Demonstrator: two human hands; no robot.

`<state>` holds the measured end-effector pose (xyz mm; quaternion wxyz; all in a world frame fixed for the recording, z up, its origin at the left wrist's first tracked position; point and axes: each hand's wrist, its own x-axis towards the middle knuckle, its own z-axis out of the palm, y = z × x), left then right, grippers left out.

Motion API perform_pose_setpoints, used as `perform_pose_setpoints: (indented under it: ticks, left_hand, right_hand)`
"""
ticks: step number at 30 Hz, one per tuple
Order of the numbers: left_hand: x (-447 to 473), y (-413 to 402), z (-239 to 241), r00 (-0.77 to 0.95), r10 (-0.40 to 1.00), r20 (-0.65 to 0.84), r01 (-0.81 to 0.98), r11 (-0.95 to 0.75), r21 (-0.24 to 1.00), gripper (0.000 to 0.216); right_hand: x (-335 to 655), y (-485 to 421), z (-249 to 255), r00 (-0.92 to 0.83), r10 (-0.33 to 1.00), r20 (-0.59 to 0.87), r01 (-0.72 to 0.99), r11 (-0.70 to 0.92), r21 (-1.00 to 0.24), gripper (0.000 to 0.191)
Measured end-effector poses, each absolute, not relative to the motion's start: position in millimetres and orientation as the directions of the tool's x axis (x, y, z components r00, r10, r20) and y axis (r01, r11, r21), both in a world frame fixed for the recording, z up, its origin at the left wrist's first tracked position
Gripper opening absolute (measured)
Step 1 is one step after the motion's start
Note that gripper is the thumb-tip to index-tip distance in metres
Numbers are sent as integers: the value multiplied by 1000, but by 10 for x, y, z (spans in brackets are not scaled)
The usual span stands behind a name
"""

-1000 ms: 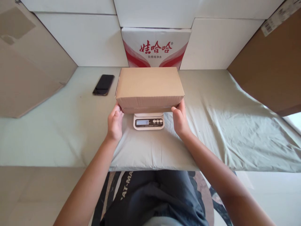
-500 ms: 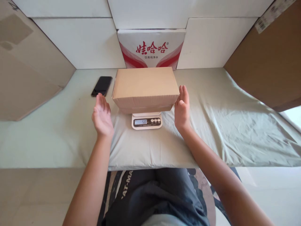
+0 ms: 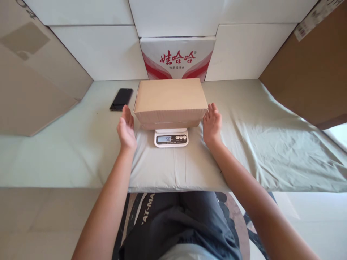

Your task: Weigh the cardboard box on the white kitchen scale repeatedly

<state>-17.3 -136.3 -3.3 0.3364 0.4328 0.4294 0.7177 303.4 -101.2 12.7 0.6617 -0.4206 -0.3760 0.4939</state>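
Note:
A closed brown cardboard box (image 3: pixel 170 97) rests on a small white digital kitchen scale (image 3: pixel 171 144), whose display seems to read 50. The box hides most of the scale's platform. To the box's left is my left hand (image 3: pixel 126 128), fingers stretched out, with a gap between it and the cardboard. My right hand (image 3: pixel 212 124) stands open at the box's right front corner, very close to it; whether the fingertips touch I cannot tell. Neither hand holds anything. A black smartphone (image 3: pixel 121 99) lies flat just beyond my left fingertips.
A pale green cloth (image 3: pixel 173 169) covers the table, wrinkled on the right. Behind the box stand a white carton with red print (image 3: pixel 177 54) and plain white boxes (image 3: pixel 94 50). Large brown cartons close off the left (image 3: pixel 40 83) and right (image 3: pixel 311 72) sides.
My left hand has moved right, closer to the box. My right hand has turned a little and its fingers sit slightly lower. The view has shifted slightly; box and scale stay put.

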Motion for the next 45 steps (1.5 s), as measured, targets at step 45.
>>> perform_pose_setpoints:
  ticks: [45]
  left_hand:
    - [-23, -1415, 0, -321, 867, 382, -145, -444, 884, 80]
  right_hand:
    - [2955, -1140, 171, 141, 962, 235, -252, 265, -931, 84]
